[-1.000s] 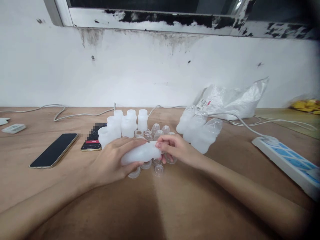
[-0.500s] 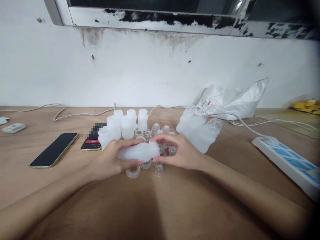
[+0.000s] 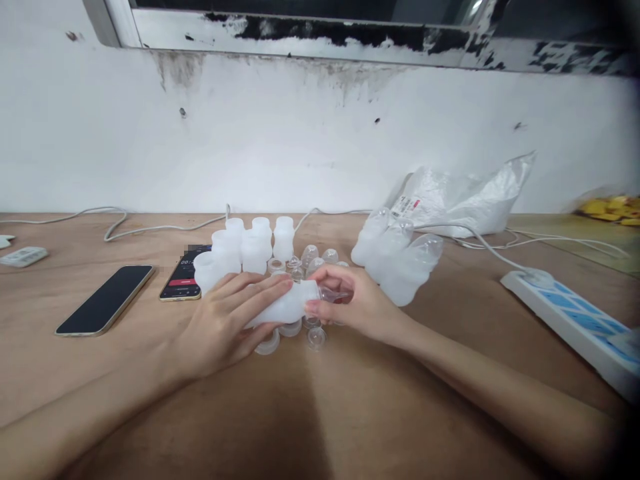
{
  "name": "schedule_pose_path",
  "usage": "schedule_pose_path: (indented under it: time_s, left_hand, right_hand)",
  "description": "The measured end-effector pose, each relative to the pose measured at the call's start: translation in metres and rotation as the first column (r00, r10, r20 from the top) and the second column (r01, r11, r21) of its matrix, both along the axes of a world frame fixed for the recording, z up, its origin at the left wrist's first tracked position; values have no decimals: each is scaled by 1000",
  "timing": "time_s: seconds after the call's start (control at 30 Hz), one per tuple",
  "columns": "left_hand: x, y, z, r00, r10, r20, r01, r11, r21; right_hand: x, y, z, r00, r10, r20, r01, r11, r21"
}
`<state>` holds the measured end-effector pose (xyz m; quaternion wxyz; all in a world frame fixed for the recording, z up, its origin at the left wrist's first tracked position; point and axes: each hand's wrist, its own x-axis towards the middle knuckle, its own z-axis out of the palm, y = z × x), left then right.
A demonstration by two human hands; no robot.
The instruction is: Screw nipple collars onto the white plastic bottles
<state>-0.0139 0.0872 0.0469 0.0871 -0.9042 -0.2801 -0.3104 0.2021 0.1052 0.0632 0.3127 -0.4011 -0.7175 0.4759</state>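
A milky white baby bottle [image 3: 285, 308] lies on its side in the air over the tabletop, its neck to the right. My left hand [image 3: 237, 317] is wrapped round its body, fingers over the top and thumb below. At the neck, my right hand [image 3: 357, 300] pinches the collar with thumb and fingers. A clear teat [image 3: 334, 294] points out of the collar into my right palm. Beneath and behind my hands lie several loose clear parts, among them a ring [image 3: 268, 342], a round clear piece [image 3: 316, 338] and domed caps [image 3: 330, 257]; my hands partly hide them.
Several uncapped white bottles [image 3: 284, 237] stand behind my left hand. Capped bottles [image 3: 404, 270] lie at the right, before a plastic bag [image 3: 465, 200]. Two phones [image 3: 106, 300] rest at the left. A power strip [image 3: 570, 327] with a white cable is at the right.
My left fingers have shifted forward over the top of the bottle and cover more of it. My right thumb has moved up onto the collar.
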Motion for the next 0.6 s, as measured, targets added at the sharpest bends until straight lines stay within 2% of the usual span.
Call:
schedule_pose_path:
  time_s: [0.1, 0.17, 0.27, 0.33, 0.4, 0.5, 0.6]
  left_hand:
    - [-1, -1, 2, 998, 23, -53, -19, 997, 78]
    - [-1, 0, 2, 997, 38, -73, -30, 993, 111]
    - [0, 5, 0, 997, 51, -66, -44, 993, 105]
    - [2, 7, -1, 998, 57, -40, -54, 996, 68]
    - [3, 8, -2, 997, 75, -6, -75, 997, 16]
    - [5, 6, -1, 989, 138, 48, -134, 987, -86]
    - [5, 5, -1, 973, 220, 70, -202, 958, -202]
  right_hand:
    - [-2, -2, -1, 1000, -7, -17, 6, 998, -66]
    - [-1, 0, -1, 1000, 12, 16, -11, 999, -45]
    - [5, 6, 5, 983, 50, 176, -69, 992, 105]
    - [14, 12, 13, 943, 49, 328, -121, 972, 202]
    - [23, 16, 22, 880, -9, 474, -149, 944, 295]
    - [34, 18, 31, 718, -153, 679, -195, 892, 407]
    - [38, 16, 31, 561, -173, 810, -278, 882, 380]
